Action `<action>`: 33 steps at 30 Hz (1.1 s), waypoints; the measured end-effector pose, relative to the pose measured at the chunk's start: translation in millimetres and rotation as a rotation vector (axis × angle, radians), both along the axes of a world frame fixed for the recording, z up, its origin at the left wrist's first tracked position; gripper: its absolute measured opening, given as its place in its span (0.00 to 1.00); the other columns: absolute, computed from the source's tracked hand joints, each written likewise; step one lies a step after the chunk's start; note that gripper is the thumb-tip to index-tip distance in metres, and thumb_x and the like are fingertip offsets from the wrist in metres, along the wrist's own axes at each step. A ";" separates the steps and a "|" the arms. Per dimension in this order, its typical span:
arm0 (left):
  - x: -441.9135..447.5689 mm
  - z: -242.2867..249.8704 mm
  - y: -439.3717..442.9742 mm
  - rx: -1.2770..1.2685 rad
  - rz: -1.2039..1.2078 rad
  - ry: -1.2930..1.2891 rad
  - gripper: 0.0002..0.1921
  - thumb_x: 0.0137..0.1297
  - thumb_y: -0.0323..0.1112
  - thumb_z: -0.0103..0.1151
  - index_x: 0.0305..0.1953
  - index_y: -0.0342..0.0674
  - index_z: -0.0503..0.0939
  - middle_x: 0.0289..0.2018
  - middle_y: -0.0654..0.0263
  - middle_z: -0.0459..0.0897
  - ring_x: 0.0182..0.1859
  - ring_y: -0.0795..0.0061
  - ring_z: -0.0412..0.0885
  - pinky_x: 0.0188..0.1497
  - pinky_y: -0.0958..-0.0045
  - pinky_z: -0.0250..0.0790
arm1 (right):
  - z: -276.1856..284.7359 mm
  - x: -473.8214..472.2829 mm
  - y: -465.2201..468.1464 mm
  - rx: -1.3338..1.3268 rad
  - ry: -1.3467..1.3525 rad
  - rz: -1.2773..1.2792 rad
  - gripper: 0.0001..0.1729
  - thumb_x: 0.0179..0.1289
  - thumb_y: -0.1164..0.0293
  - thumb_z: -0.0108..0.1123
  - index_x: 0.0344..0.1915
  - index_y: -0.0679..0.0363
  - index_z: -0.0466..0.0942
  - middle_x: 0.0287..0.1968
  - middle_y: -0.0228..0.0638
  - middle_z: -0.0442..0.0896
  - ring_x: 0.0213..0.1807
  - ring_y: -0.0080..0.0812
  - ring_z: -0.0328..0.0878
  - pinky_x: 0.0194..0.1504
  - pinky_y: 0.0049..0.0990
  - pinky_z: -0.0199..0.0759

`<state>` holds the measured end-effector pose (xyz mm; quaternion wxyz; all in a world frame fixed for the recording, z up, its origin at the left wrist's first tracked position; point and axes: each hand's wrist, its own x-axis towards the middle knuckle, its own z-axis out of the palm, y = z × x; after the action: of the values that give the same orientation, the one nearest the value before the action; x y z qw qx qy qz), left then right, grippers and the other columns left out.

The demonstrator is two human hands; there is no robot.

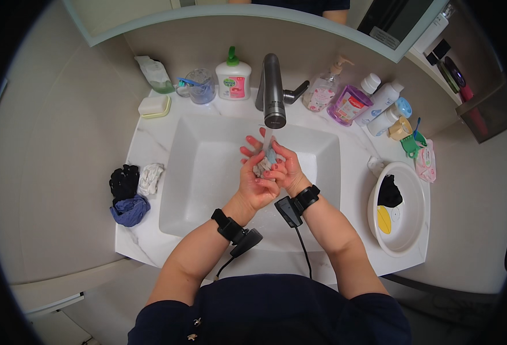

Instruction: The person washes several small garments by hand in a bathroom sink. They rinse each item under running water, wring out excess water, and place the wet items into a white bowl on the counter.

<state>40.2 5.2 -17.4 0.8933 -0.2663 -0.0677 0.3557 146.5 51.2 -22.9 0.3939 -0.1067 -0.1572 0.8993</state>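
Water runs from a dark metal faucet [274,99] onto a small wet cloth [263,167], grey-beige with a light blue part, over the white sink [193,181]. My left hand [255,183] and my right hand [289,168] are cupped together around this cloth, both gripping it beneath the stream. Some fingers of one hand stick up beside the water. Each wrist wears a black strap with a cabled device. Left of the sink lie a black cloth item [124,182], a white crumpled cloth [150,177] and a blue cloth [130,210].
At the right stands a white basin [372,211] holding a black cloth [389,192]. Behind the sink are a Dettol soap bottle [233,82], a glass mug [201,88] with a toothbrush, and several toiletry bottles. A soap bar [153,105] sits at back left. A mirror cabinet overhangs the wall.
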 end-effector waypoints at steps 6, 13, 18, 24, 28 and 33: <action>-17.4 4.7 -0.1 -0.048 -0.017 0.198 0.13 0.58 0.34 0.56 0.41 0.34 0.69 0.25 0.65 0.69 0.18 0.86 0.61 0.10 0.89 0.52 | 11.6 8.9 19.7 0.154 -0.425 0.081 0.23 0.63 0.76 0.47 0.59 0.61 0.65 0.35 0.34 0.74 0.39 0.29 0.74 0.41 0.27 0.74; -22.3 -13.5 8.3 0.504 -0.399 1.429 0.07 0.49 0.31 0.56 0.30 0.39 0.72 0.18 0.67 0.69 0.12 0.81 0.57 0.10 0.79 0.50 | 8.2 -8.2 15.5 0.267 -0.754 0.035 0.17 0.60 0.79 0.45 0.49 0.66 0.74 0.31 0.30 0.71 0.33 0.24 0.68 0.33 0.26 0.69; -13.7 -36.9 13.0 1.325 -0.335 2.355 0.16 0.49 0.38 0.59 0.37 0.35 0.72 0.15 0.57 0.71 0.23 0.56 0.76 0.24 0.57 0.68 | -24.3 -21.1 13.8 0.053 -0.967 -0.241 0.13 0.59 0.81 0.43 0.41 0.67 0.75 0.29 0.32 0.72 0.30 0.27 0.69 0.31 0.27 0.68; -4.5 -50.4 5.5 1.185 0.227 2.922 0.16 0.48 0.41 0.59 0.30 0.31 0.74 0.25 0.52 0.79 0.32 0.50 0.80 0.32 0.55 0.72 | -46.8 -29.7 16.8 -0.215 -0.851 -0.585 0.09 0.63 0.74 0.50 0.39 0.65 0.75 0.32 0.32 0.75 0.31 0.24 0.70 0.31 0.24 0.66; -12.3 -37.6 12.1 1.289 0.158 2.863 0.17 0.48 0.41 0.61 0.34 0.33 0.73 0.25 0.52 0.78 0.30 0.50 0.79 0.30 0.55 0.70 | -31.7 -16.6 21.4 -0.186 -0.767 -0.457 0.13 0.65 0.64 0.51 0.41 0.63 0.73 0.36 0.31 0.77 0.37 0.25 0.72 0.38 0.26 0.67; -26.0 -6.7 24.9 0.822 -0.258 1.779 0.16 0.54 0.43 0.60 0.35 0.37 0.71 0.18 0.66 0.71 0.17 0.76 0.70 0.15 0.76 0.57 | -9.1 12.8 23.2 -0.143 -0.538 -0.073 0.25 0.63 0.53 0.51 0.53 0.58 0.68 0.48 0.38 0.75 0.47 0.38 0.74 0.44 0.36 0.68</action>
<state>14.3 30.2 -24.0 0.6734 0.4239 0.5397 0.2748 159.3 74.3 -32.0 0.3614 -0.3746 -0.1886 0.8328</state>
